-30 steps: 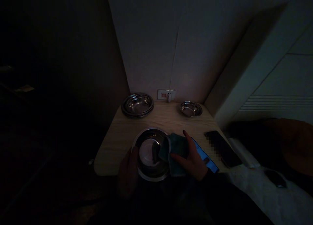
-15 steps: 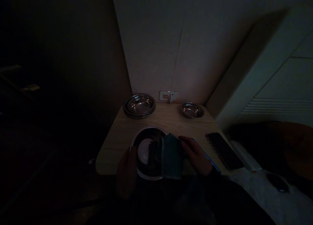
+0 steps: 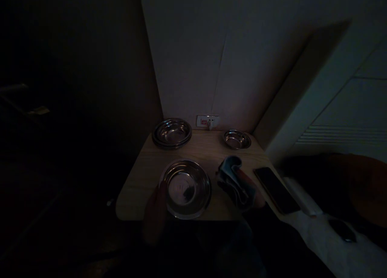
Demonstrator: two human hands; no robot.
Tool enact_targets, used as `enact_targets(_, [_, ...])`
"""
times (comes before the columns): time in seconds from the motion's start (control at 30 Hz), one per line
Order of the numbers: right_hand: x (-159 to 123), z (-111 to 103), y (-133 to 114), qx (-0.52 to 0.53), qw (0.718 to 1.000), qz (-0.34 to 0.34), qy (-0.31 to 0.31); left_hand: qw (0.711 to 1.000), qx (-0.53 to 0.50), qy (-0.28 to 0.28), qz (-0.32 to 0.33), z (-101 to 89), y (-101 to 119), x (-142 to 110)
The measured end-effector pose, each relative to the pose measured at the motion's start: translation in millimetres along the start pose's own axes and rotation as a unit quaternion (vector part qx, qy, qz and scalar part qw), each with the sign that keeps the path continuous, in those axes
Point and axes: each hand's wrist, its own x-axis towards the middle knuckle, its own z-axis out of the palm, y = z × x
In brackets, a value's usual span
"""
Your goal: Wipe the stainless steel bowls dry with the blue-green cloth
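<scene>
Item: steel bowl (image 3: 184,189), near edge of the worktop (image 3: 140,181), your left hand (image 3: 155,213) gripping its left rim. Item: blue-green cloth (image 3: 237,183), bunched in your right hand (image 3: 254,193), right of the bowl. Item: dark phone (image 3: 276,190), farther right. Beyond: stacked bowls (image 3: 172,133), left; small bowl (image 3: 237,139), right. Behind: wall socket (image 3: 207,121).

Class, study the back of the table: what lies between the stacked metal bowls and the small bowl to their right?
In the head view, only bare wooden tabletop lies between the stacked bowls and the small bowl.
</scene>
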Motion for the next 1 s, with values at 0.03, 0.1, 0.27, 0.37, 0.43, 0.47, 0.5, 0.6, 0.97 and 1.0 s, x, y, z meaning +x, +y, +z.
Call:
enact_targets(0.03, [0,0,-1,0.021,1.0,0.02,-0.012,1.0,-0.002,-0.01,0.001,1.8,0,0])
enact_targets(0.1, [1,2,-2,0.044,0.997,0.057,-0.023,1.0,-0.002,-0.024,0.0,5.3,2,0])
enact_targets(0.27, [1,3,-5,0.007,0.998,0.061,0.029,0.999,0.0,-0.024,-0.022,9.0,-2,0])
enact_targets(0.37, [3,3,-9,-0.074,0.995,-0.001,0.065,1.0,0.019,-0.006,0.0,8.3,-6,1])
enact_targets(0.43, [6,4,-11,-0.109,0.992,-0.018,0.056,1.0,0.024,-0.009,0.012,7.7,-8,0])
enact_targets(0.47, [7,4,-12,-0.125,0.991,-0.018,0.041,1.0,0.027,-0.008,0.012,7.6,-9,0])
enact_targets(0.5, [8,5,-13,-0.146,0.989,-0.021,0.017,0.999,0.031,-0.004,0.008,7.7,-9,0])
enact_targets(0.6, [9,11,-15,-0.228,0.967,-0.099,-0.058,0.999,0.043,0.023,0.003,8.6,-11,2])
enact_targets(0.97, [2,93,-4,-0.573,0.744,-0.268,-0.215,0.996,0.082,0.033,0.023,12.0,-48,20])
enact_targets(1.0, [0,102,0,-0.555,0.759,-0.256,-0.226,0.995,0.089,0.034,0.019,12.3,-53,23])
